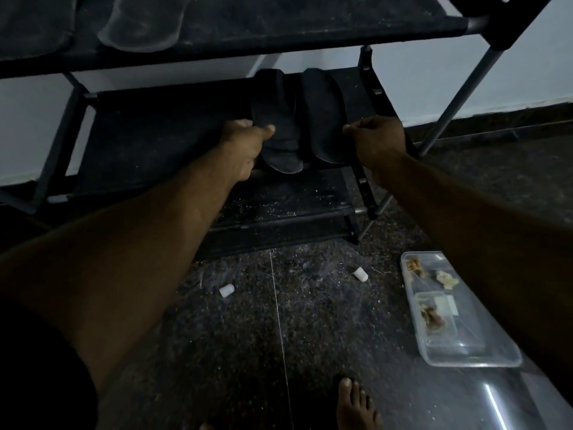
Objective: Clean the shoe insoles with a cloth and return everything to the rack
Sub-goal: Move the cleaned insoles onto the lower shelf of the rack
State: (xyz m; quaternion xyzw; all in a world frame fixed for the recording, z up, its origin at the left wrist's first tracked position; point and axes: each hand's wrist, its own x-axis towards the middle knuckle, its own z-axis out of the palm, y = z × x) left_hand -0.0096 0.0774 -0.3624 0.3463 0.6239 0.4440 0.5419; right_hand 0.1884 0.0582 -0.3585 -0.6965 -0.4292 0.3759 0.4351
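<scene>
Two black insoles lie side by side on the middle shelf of the black shoe rack (pixel 148 141). My left hand (pixel 245 144) grips the left insole (pixel 279 131) at its left edge, thumb on top. My right hand (pixel 376 138) pinches the right edge of the right insole (pixel 322 119), fingers curled. Both insoles' near ends stick out a little over the shelf's front edge. On the top shelf at the upper left rests a grey insole (pixel 142 23) beside a dark item (pixel 31 23). No cloth shows in this view.
A clear plastic container (pixel 459 318) with small bits inside sits on the dark speckled floor at the right. Two small white caps (pixel 227 290) (pixel 360 274) lie on the floor before the rack. My bare foot (pixel 356 405) is at the bottom. A white wall stands behind.
</scene>
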